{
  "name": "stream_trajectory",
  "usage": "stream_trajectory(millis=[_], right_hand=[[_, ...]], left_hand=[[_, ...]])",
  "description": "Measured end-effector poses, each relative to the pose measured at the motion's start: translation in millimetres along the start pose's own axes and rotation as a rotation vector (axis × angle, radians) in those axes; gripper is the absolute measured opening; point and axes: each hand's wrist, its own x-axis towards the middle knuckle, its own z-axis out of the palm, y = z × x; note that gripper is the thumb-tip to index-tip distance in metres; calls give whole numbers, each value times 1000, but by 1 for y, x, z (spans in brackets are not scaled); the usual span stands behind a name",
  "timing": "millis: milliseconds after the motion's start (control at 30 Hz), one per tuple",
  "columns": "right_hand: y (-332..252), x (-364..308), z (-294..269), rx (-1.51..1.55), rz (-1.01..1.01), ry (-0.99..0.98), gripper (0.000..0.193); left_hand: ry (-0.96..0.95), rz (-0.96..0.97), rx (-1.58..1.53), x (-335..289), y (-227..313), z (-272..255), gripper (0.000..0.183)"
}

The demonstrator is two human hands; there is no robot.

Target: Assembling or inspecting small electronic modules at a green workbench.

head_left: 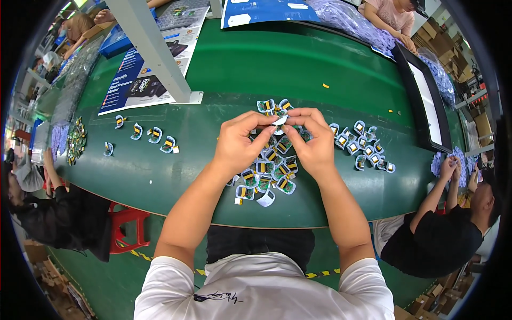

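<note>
Small white piece pinched by both hands: left hand at 9 o'clock, right hand at 3. Best kept fingertip-tight, directly above circuit-part pile.

small white piece mostly hidden between fingertips | parts pile partly covered by left hand, right hand | component details too small to tell

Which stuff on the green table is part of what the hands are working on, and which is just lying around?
In use:
- left hand and right hand pinching a small white piece
- pile of small parts under the hands

Lying about:
- row of parts to the left
- cluster of parts to the right
- printed sheets
- metal post
</note>
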Motion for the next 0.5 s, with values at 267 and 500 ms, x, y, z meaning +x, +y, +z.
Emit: stream_trajectory(millis=[267, 500], right_hand=[[3, 0, -1, 106, 95, -41, 9], [-4, 0, 1, 151, 161, -27, 6]], left_hand=[[-11, 29, 62, 0, 3, -1, 21], [-7, 47, 54, 0, 2, 1, 21]])
